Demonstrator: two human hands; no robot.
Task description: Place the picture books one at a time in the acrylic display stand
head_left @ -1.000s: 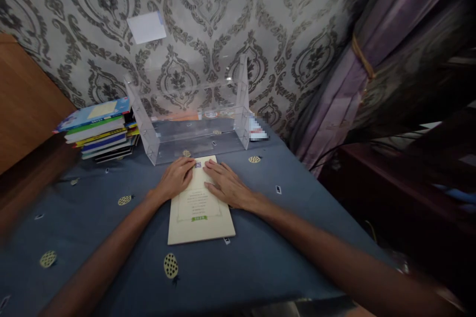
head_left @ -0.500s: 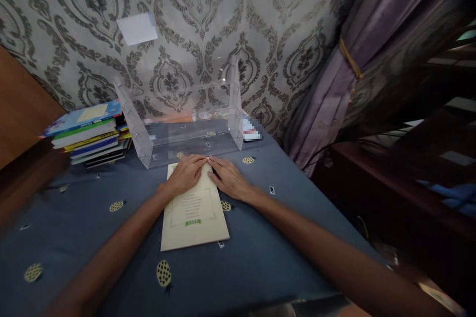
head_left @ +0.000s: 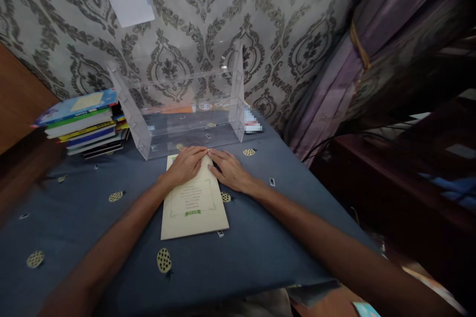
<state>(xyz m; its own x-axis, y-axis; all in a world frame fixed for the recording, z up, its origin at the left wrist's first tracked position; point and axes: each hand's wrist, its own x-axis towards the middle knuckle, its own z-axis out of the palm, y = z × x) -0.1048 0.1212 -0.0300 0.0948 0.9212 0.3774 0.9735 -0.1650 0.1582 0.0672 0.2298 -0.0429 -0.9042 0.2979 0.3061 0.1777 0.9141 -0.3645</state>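
Observation:
A thin cream book (head_left: 197,220) with a green banner and lines of print lies flat on the blue cloth-covered table (head_left: 253,247). My left hand (head_left: 188,164) rests palm down across its far part, fingers stretched out. At the far right corner of the book lies my right hand (head_left: 229,169), its fingers extended and meeting the left fingertips. Both hands cover the book's far edge. Just beyond them stands a clear acrylic rack (head_left: 136,124) with two side panels.
To the left of the rack is a stack of books (head_left: 87,121). A white card (head_left: 132,7) is on the patterned wall. On the right, a tied purple curtain (head_left: 330,99) hangs beside dark red furniture (head_left: 357,178). A partly blurred printed item (head_left: 252,121) lies behind the rack's right side.
The camera view has shifted slightly, so the table and rack sit higher in the picture. Both hands remain on the book in nearly the same pose.

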